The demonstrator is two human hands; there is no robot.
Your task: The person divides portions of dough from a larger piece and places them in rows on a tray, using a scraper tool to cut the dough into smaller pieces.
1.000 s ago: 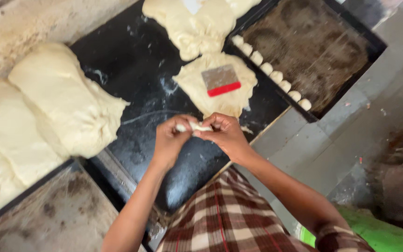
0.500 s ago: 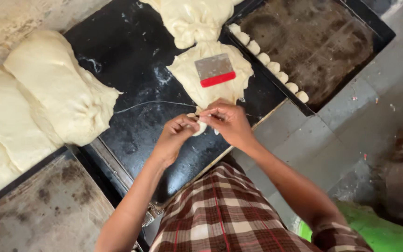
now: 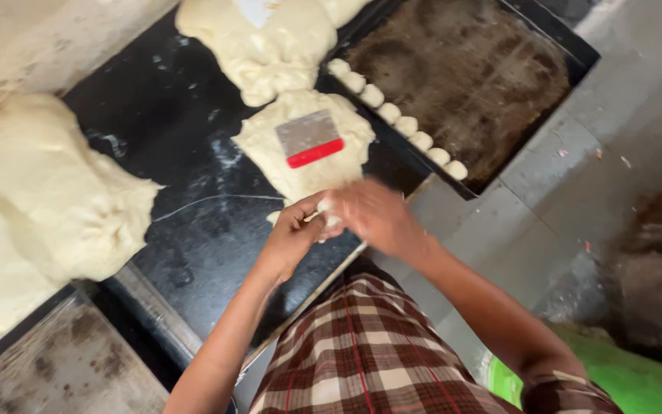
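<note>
1. At frame centre we log a small dough piece [image 3: 329, 217], pale, soft and mostly covered by our two hands.
2. Left hand [image 3: 294, 234]: fingers pinching the piece. Right hand [image 3: 373, 216]: motion-blurred; we cannot tell its finger state.
3. Black glossy surface [image 3: 185, 138], flour-streaked.
4. Above: lumpy dough slab [image 3: 300, 165] bearing a steel scraper [image 3: 309, 139], red-edged.
5. Upper right: dark tray [image 3: 492, 69], its far corner cut off, with a row of round dough balls [image 3: 396, 115].

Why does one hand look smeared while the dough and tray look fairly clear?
In the head view, the right hand is motion-blurred, its fingers melting into the small dough piece; the left hand is sharper. The scraper and the row of dough balls read clearly. Soft, even light, faint glare on the black worktop, no hard shadows.
</note>
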